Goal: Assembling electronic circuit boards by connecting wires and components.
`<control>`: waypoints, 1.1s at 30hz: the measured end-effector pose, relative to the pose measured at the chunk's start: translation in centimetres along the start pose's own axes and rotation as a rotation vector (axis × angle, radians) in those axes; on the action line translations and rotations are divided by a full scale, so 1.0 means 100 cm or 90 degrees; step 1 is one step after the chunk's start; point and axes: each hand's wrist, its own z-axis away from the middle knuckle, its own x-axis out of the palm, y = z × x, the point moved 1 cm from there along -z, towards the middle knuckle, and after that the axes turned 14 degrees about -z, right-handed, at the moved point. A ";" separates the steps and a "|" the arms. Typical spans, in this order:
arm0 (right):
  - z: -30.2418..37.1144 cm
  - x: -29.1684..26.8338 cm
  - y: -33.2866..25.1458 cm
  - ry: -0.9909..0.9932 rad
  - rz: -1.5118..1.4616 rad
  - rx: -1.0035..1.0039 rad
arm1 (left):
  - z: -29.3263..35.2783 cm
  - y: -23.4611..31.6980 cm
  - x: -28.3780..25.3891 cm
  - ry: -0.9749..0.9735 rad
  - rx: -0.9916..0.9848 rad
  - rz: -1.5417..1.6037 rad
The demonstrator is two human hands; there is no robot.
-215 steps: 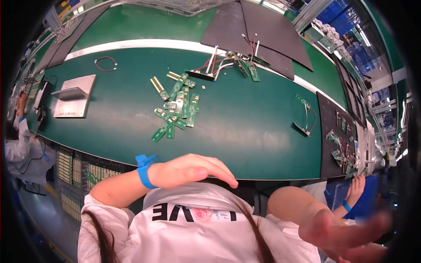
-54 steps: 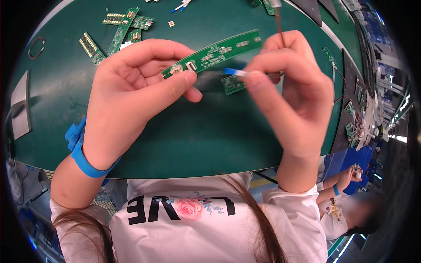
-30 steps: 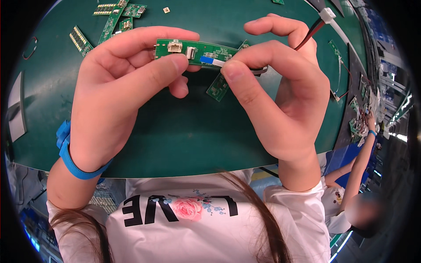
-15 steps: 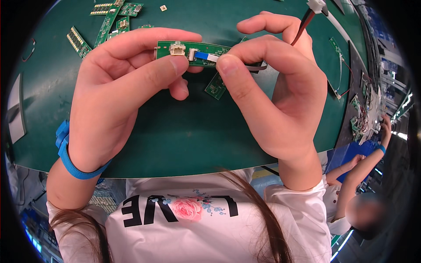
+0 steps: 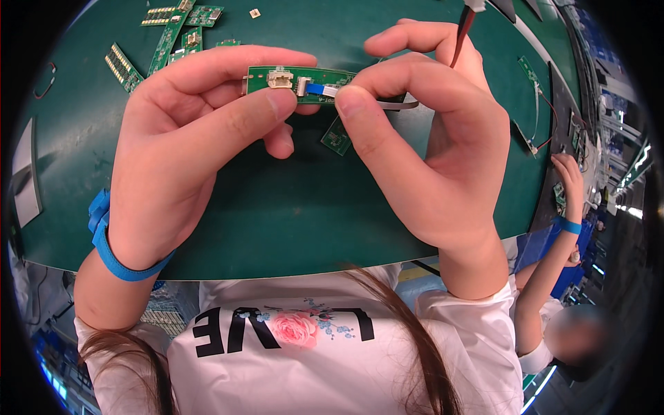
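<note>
My left hand [image 5: 166,152] is closed on the left part of a narrow green circuit board [image 5: 259,76], thumb in front and fingers behind. A cream socket [image 5: 280,79] stands on the board above my thumb tip. Right of it, a flat ribbon cable [image 5: 316,89] with a blue end meets a small white connector [image 5: 302,86]; whether it is fully seated I cannot tell. My right hand [image 5: 443,152] pinches the cable's pale part against the board between thumb and forefinger, its other fingers raised. Beyond the pinch, the grey cable loops out. A smaller green board [image 5: 337,137] shows below, partly hidden.
Several green boards [image 5: 166,45] lie at the far left of the green table [image 5: 297,214]. Red and black wires with a white plug [image 5: 475,5] are at the upper right. Wired boards [image 5: 527,138] lie on the right. A co-worker's arm [image 5: 553,266] reaches in there.
My right hand has shifted slightly left, its thumb closer to the blue cable end. The red and black wires moved left a little. The co-worker's hand has moved left, toward the table's right edge.
</note>
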 end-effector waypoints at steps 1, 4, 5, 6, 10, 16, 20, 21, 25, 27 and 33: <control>0.000 0.000 -0.002 0.003 -0.009 0.039 | 0.000 0.000 0.000 0.000 0.000 0.000; -0.001 0.000 -0.002 -0.010 -0.001 0.066 | 0.001 -0.001 -0.001 -0.003 0.001 -0.004; -0.002 -0.001 -0.003 -0.026 0.016 0.056 | 0.001 -0.001 0.000 -0.003 0.002 0.001; -0.001 0.000 -0.004 -0.026 0.017 0.056 | 0.001 -0.001 0.000 -0.003 0.003 0.006; -0.005 -0.002 -0.006 -0.041 0.045 0.054 | 0.000 -0.001 0.000 -0.009 0.001 -0.001; -0.001 0.006 -0.003 -0.029 0.019 0.059 | 0.000 -0.004 -0.001 -0.023 -0.009 0.014; -0.006 0.005 -0.006 -0.088 0.080 0.014 | 0.001 -0.005 -0.002 -0.023 -0.023 0.033; -0.007 0.005 -0.009 -0.089 0.079 0.014 | 0.001 -0.005 -0.002 -0.023 -0.030 0.037; -0.008 0.006 -0.016 -0.079 0.123 0.153 | 0.002 -0.006 -0.002 -0.021 -0.023 0.054; -0.009 0.007 -0.016 -0.084 0.131 0.150 | 0.002 -0.005 0.000 -0.007 -0.012 0.057; -0.009 0.013 -0.019 -0.059 0.099 0.163 | 0.003 -0.004 -0.002 0.035 0.000 0.004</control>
